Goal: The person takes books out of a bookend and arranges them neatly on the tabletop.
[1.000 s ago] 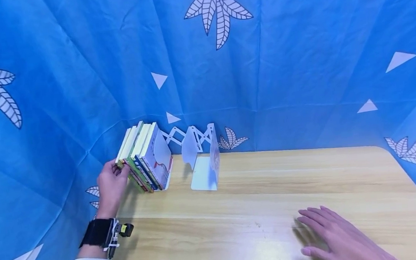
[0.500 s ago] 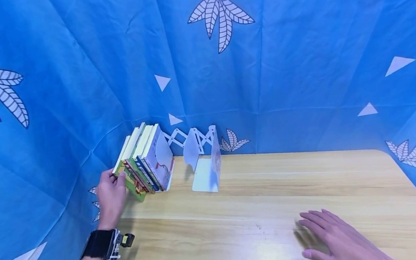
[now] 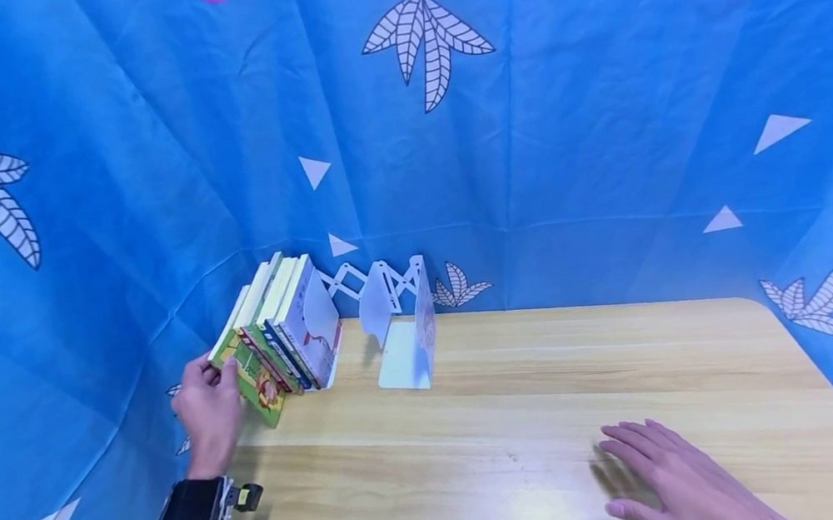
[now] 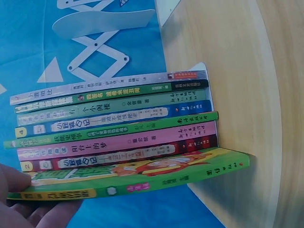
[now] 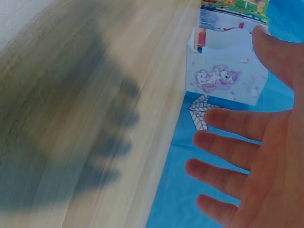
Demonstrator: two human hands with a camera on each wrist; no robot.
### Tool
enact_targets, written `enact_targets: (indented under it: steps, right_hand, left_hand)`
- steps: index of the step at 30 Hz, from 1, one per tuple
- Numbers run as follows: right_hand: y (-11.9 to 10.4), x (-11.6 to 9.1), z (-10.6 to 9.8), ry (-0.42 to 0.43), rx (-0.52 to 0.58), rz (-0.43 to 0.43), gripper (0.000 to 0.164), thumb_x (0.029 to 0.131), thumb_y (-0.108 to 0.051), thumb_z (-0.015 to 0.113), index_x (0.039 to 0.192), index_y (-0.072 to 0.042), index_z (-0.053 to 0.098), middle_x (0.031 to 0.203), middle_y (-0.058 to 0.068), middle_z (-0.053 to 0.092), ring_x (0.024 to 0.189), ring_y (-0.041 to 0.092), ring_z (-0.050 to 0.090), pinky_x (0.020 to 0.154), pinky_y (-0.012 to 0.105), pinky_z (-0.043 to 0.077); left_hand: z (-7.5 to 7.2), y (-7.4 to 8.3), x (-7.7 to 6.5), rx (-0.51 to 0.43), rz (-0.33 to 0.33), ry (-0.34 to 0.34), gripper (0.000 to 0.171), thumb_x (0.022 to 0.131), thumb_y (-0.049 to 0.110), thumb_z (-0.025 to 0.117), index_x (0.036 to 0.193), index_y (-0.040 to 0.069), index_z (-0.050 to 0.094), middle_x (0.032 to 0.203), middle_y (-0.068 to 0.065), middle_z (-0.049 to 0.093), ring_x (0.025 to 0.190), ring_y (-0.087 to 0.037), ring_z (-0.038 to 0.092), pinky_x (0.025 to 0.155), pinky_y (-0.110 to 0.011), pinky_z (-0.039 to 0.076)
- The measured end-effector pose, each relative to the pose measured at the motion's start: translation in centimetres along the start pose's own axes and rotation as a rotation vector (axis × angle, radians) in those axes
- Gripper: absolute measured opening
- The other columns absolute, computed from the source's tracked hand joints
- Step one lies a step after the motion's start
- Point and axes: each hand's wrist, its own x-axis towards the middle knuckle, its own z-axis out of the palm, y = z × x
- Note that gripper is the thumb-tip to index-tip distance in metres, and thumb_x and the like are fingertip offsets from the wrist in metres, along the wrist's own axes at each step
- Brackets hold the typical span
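My left hand pinches the upper end of a green book at the left end of the row. In the left wrist view that green book stands out past the other spines, with thumb and fingers on either side of its end. Several thinner books stay side by side, leaning left in the head view. They stand in a white expanding bookend with a lattice back. My right hand hovers over the table at the right, fingers spread and nothing in them; the right wrist view shows its palm side.
The light wooden table runs to a rounded far right corner. Blue curtain with leaf and triangle prints hangs right behind and left of the books. The bookend's outer plate carries a unicorn picture.
My left hand has drawn the green book out from the row, toward me and to the left, so more of its cover shows. My right hand has stayed in place.
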Motion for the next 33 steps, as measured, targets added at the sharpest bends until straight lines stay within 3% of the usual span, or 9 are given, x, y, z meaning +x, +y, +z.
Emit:
enact_targets:
  steps: [1,2,4,6,8,14,20,27,33]
  right_hand:
    - [0.0,0.0,0.0,-0.004,-0.001,0.003,0.067,0.086,-0.062,0.075,0.134,-0.016,0.068,0.138,0.004,0.069,0.122,0.030,0.067,0.123,0.005,-0.015]
    - [0.1,-0.1,-0.1,-0.006,-0.003,0.006,0.067,0.086,-0.062,0.075,0.134,-0.016,0.068,0.137,0.003,0.069,0.122,0.030,0.067,0.123,0.004,-0.015]
    - [0.1,-0.1,0.0,-0.007,-0.003,0.008,0.067,0.086,-0.063,0.075,0.134,-0.017,0.068,0.137,0.003,0.069,0.122,0.030,0.067,0.123,0.004,-0.015]
    - [0.1,-0.1,0.1,0.001,-0.005,0.004,0.066,0.086,-0.063,0.075,0.133,-0.017,0.069,0.136,0.003,0.070,0.121,0.030,0.067,0.123,0.004,-0.015]
    - [0.1,-0.1,0.2,0.011,-0.006,0.000,0.066,0.085,-0.063,0.075,0.132,-0.017,0.069,0.136,0.003,0.070,0.121,0.029,0.067,0.123,0.004,-0.014]
    - [0.0,0.1,0.2,-0.002,0.008,0.007,0.066,0.086,-0.062,0.075,0.133,-0.016,0.069,0.135,0.003,0.070,0.121,0.029,0.067,0.122,0.003,-0.014]
    - [-0.1,0.1,0.2,-0.003,0.006,-0.004,0.069,0.086,-0.062,0.075,0.135,-0.014,0.068,0.136,0.003,0.070,0.121,0.029,0.067,0.122,0.003,-0.014]
    - [-0.3,0.3,0.0,-0.022,0.010,0.001,0.071,0.087,-0.063,0.073,0.136,-0.011,0.067,0.136,0.004,0.069,0.121,0.029,0.067,0.121,0.003,-0.015]
    - [-0.5,0.4,0.1,0.012,-0.002,-0.007,0.073,0.085,-0.065,0.074,0.136,-0.013,0.068,0.136,0.002,0.069,0.122,0.027,0.067,0.124,0.004,-0.012]
  left_hand:
    - [-0.1,0.0,0.0,0.001,0.014,0.021,0.036,0.103,0.016,0.062,0.130,-0.008,0.059,0.123,-0.035,0.069,0.106,-0.047,0.072,0.063,0.010,0.039]
    - [-0.1,0.1,-0.1,0.002,0.028,0.043,0.035,0.103,0.015,0.064,0.128,-0.008,0.061,0.121,-0.034,0.070,0.101,-0.037,0.076,0.064,0.010,0.039]
    - [-0.4,0.2,-0.2,0.006,0.058,0.082,0.034,0.101,0.015,0.066,0.125,-0.008,0.064,0.118,-0.032,0.072,0.091,-0.011,0.076,0.065,0.010,0.039]
    - [-0.7,0.2,-0.4,0.007,0.094,0.118,0.033,0.100,0.015,0.067,0.123,-0.008,0.066,0.115,-0.032,0.073,0.084,0.014,0.064,0.066,0.010,0.038]
    - [-1.1,0.3,-0.5,-0.003,0.126,0.141,0.033,0.100,0.015,0.068,0.123,-0.008,0.066,0.114,-0.032,0.074,0.080,0.031,0.048,0.067,0.010,0.039]
    - [-2.3,0.4,-0.9,-0.053,0.195,0.191,0.031,0.099,0.014,0.070,0.122,-0.007,0.068,0.112,-0.032,0.073,0.080,0.033,0.049,0.067,0.009,0.042]
    - [-3.6,0.7,-1.0,-0.028,0.253,0.242,0.033,0.101,0.017,0.067,0.122,-0.009,0.067,0.112,-0.032,0.073,0.083,0.035,0.049,0.069,0.010,0.041]
    - [-5.8,1.6,-1.6,0.013,0.213,0.282,0.038,0.104,0.022,0.064,0.127,-0.007,0.065,0.118,-0.030,0.073,0.085,0.036,0.046,0.070,0.012,0.038]
    - [-6.9,2.0,-1.8,0.046,0.189,0.317,0.037,0.104,0.021,0.063,0.128,-0.006,0.065,0.118,-0.029,0.074,0.083,0.038,0.043,0.071,0.012,0.035]
